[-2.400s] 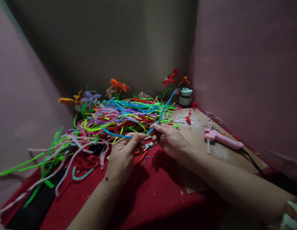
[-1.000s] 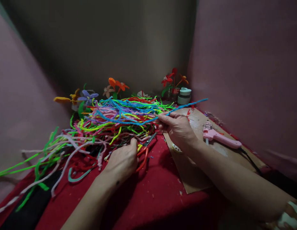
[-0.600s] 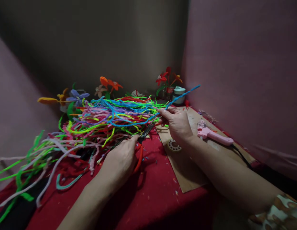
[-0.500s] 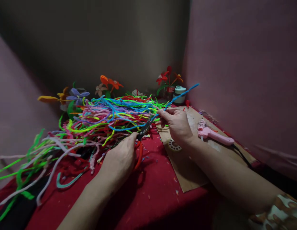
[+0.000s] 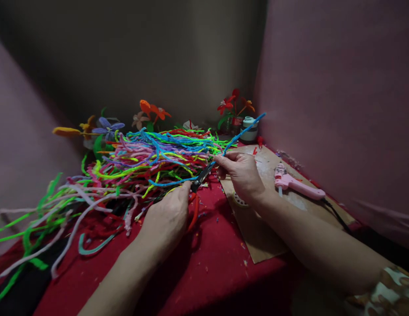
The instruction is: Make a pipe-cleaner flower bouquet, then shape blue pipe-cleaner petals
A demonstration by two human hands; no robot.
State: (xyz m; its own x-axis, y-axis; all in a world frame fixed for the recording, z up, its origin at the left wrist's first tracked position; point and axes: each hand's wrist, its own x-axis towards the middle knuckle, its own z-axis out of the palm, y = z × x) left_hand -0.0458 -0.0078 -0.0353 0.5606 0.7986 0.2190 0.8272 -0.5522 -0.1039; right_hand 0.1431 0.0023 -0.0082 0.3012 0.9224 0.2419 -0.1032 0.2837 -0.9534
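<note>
My left hand [image 5: 169, 210] is closed on red-handled scissors [image 5: 195, 210], whose dark blades point up and right toward my other hand. Between thumb and fingertips, my right hand [image 5: 242, 173] pinches a blue pipe cleaner [image 5: 245, 131]. One end of it sticks up to the right; the lower part meets the scissor blades close to my fingertips. Whether the blades are parted is too small to tell. Behind the scissors lies a big heap of pipe cleaners [image 5: 161, 149] in many colours.
At right, a pink glue gun [image 5: 299, 186] rests on a cardboard sheet [image 5: 263, 245] over the red cloth [image 5: 211, 285]. Pipe-cleaner flowers [image 5: 107, 128] and a lidded jar [image 5: 249, 129] stand along the back. Loose pipe cleaners [image 5: 81, 202] spread leftward. Walls rise behind and at both sides.
The blue pipe cleaner has shifted slightly left and down with my right hand, its upper end now steeper. The scissors remain in my left hand at nearly the same spot.
</note>
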